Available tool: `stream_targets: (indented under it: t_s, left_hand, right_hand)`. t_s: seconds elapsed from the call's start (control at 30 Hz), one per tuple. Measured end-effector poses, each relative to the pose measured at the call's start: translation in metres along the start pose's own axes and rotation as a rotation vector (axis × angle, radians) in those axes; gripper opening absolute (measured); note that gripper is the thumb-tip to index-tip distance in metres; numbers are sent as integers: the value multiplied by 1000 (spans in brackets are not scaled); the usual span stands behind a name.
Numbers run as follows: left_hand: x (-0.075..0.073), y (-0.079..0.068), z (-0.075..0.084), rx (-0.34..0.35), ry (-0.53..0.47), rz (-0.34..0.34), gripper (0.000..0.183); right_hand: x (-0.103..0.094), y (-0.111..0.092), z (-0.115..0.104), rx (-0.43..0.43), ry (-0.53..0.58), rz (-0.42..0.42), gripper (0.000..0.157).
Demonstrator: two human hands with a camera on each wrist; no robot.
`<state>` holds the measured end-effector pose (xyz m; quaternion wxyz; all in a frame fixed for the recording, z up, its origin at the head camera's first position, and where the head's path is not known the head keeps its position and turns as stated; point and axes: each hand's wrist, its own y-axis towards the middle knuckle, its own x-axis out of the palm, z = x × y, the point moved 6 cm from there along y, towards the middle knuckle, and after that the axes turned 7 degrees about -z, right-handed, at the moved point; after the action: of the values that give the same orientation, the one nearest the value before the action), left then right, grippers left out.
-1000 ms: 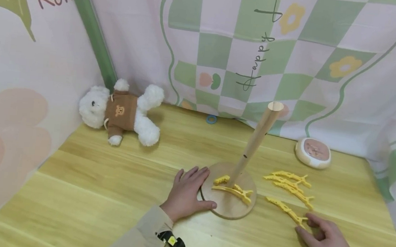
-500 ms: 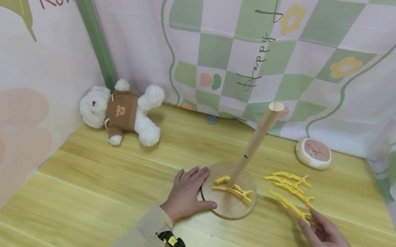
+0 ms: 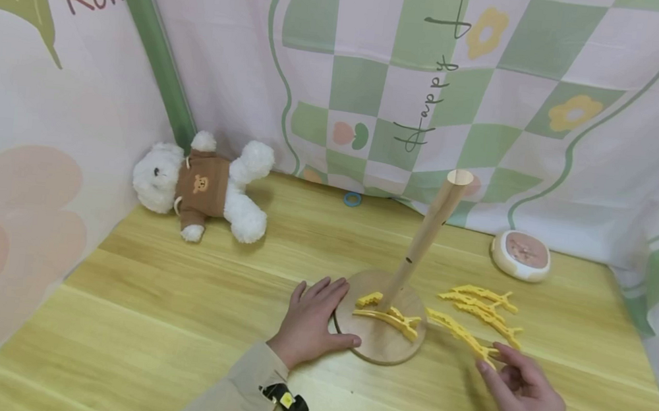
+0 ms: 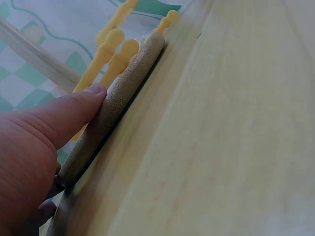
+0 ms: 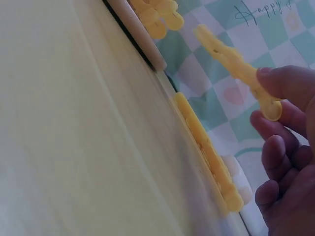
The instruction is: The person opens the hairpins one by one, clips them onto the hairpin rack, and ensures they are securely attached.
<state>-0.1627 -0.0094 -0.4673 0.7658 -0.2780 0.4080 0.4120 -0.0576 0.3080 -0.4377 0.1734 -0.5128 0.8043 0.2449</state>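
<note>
The desk [image 3: 175, 323] carries a wooden stand [image 3: 379, 333] with a slanted pole near its middle. The left hand [image 3: 309, 322] lies flat at the stand's left edge, fingers straight, thumb pressing the base rim. Right of the stand, the right hand [image 3: 525, 403] pinches a yellow clip [image 3: 460, 334] by its near end, lifted off the desk; its far tip points toward the stand. Two more clips [image 3: 483, 306] lie just beyond.

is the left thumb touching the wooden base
Touching. The left wrist view shows the left hand with its thumb tip pressed against the rim of the wooden base, no gap between them.
</note>
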Motion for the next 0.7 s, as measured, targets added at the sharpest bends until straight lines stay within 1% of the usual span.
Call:
stream_targets:
  t_s: [0.1,0.2,0.3,0.4,0.53,0.7]
  left_hand:
    - [1,0,0,-3,4,-4,101]
    - [1,0,0,-4,7,-5,101]
    - [1,0,0,-2,6,-4,102]
    - [1,0,0,5,5,3,101]
    - [0,0,0,8,-1,4,101]
    - [-1,-1,1,12,0,8,100]
  right_hand:
    - [1,-1,-5,-26,29,18,39]
    - [4,-2,-11,-62,58,17,39]
    - [8,-3,-16,-87,79,-6,38]
    - [13,-5,-21,-92,92,-29,38]
    - [20,-6,-26,-96,80,-54,38]
    - [29,-5,-29,-137,75,-76,39]
